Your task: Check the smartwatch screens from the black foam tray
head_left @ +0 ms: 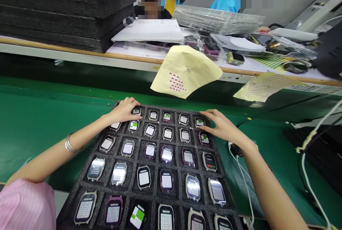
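A black foam tray holds rows of rectangular smartwatches without straps, screens up, one per compartment. My left hand is at the tray's far left corner, thumb and fingers spread on either side of a smartwatch in the back row. At the far right corner, my right hand has its thumb and fingers apart beside another smartwatch, the thumb close to its lower edge. Most screens show pale grids. A few, such as a black smartwatch in front, show green and white blocks.
The tray lies on a green bench. Beyond is a raised shelf with stacked black foam, papers and clear plastic trays. Yellow sheets hang from its edge. White cables run at right. People are behind the shelf.
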Demonstrator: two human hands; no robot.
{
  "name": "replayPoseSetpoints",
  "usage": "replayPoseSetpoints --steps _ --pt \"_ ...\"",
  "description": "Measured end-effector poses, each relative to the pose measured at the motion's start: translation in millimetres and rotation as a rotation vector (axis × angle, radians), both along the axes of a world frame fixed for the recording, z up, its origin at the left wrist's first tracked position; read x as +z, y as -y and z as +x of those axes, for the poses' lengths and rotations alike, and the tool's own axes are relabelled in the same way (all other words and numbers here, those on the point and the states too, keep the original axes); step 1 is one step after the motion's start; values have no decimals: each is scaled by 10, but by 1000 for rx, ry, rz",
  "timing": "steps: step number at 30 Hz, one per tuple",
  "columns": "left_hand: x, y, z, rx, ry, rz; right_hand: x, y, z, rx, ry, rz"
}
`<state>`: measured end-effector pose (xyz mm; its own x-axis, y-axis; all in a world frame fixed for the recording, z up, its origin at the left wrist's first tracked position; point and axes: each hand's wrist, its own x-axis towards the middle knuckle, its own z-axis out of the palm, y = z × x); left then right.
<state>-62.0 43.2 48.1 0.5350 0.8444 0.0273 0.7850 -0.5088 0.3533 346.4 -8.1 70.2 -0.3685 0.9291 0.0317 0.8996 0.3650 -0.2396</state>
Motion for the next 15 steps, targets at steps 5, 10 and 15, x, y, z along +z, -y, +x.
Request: replayPoseSetpoints --steps 5,10,15 --pt "176 9 327 -106 -59 25 13 -55 -474 129 85 -4" --pt "210 -14 693 -170 -160 -51 -26 -164 -741 88 153 -33" --pt "165 -115 742 -169 -117 -69 -46 -169 -762 22 90 -20"
